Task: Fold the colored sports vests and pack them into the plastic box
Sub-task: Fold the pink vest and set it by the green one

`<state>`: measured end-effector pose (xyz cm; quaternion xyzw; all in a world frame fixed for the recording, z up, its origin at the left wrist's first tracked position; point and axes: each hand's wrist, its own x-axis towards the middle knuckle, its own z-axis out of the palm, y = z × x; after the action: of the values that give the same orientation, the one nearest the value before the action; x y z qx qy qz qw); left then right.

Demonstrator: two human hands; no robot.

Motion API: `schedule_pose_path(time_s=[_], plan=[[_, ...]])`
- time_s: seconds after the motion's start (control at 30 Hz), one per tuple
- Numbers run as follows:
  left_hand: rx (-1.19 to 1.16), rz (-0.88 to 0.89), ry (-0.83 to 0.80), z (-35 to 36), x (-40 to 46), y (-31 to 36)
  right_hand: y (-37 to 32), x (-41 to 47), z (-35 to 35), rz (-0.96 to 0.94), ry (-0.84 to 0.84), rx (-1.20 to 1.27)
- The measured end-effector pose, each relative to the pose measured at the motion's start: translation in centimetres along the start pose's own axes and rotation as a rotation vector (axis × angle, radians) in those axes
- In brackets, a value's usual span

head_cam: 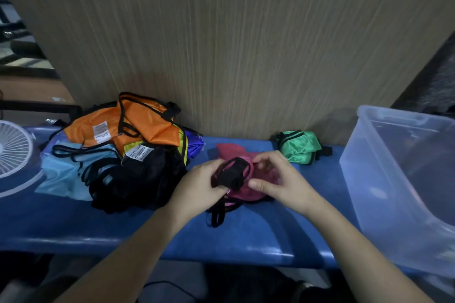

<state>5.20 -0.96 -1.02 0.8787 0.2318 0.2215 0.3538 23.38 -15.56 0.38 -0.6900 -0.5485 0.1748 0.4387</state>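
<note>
Head view: blue bench (246, 236) against a wood-grain wall.
Pink vest (236, 152): bunched mid-bench, between both hands.
Left hand (200, 186): fingers curled, gripping its black trim.
Right hand (278, 179): thumb and fingers pinching the pink fabric.
Green vest (299, 146): folded, beside the clear plastic box (364, 167).
Vest pile (118, 150): heaped left.

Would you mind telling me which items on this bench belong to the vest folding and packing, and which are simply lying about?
Part of the job:
pink vest, held by the left hand and right hand
folded green vest
pile of unfolded vests
plastic box

Lying about:
white fan, at the left end of the blue bench
</note>
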Motion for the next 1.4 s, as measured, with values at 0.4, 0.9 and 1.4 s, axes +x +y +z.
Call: schedule_pose_path(time_s=[0.4,0.9,1.4], plan=[[-0.305,-0.322,0.179,-2.0,0.2,-1.4,2.2,1.0,0.9,0.288,-0.144,-0.595],[-0.422,-0.251,0.380,-3.7,-0.3,-1.7,0.1,1.7,-1.6,0.173,0.299,-0.111],[0.010,0.180,0.062,-0.7,-1.0,1.5,-3.9,1.2,0.8,0.272,0.035,0.330]])
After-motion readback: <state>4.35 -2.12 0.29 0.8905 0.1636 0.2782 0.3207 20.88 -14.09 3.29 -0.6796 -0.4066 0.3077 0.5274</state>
